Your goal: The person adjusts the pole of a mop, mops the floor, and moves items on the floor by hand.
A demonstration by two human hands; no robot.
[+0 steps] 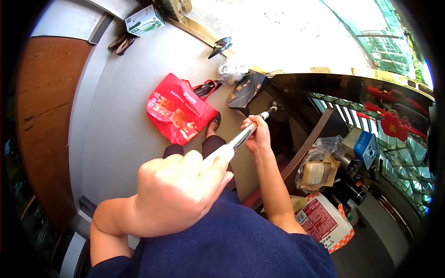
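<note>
My left hand [178,192], close to the camera, is wrapped round the white grip of a long silver-and-white pole [241,138]. Farther down the same pole, my right hand [256,133] is closed around it. The pole slants away to the upper right, toward the dark space beside the cabinet. Its far end is in shadow, so I cannot make out what is fixed there. A red shopping bag [181,111] stands on the floor by my feet, left of the pole. Just beyond my right hand is a black patterned paper bag [246,92].
Dark shoes [122,44] and a white-green box [144,21] sit at the far left corner. Another shoe [220,46] lies by the bright doorway's sill. At right, a cabinet top holds a blue box [366,147], packets and a red-white bag [322,222]. A wooden door [53,120] is at left.
</note>
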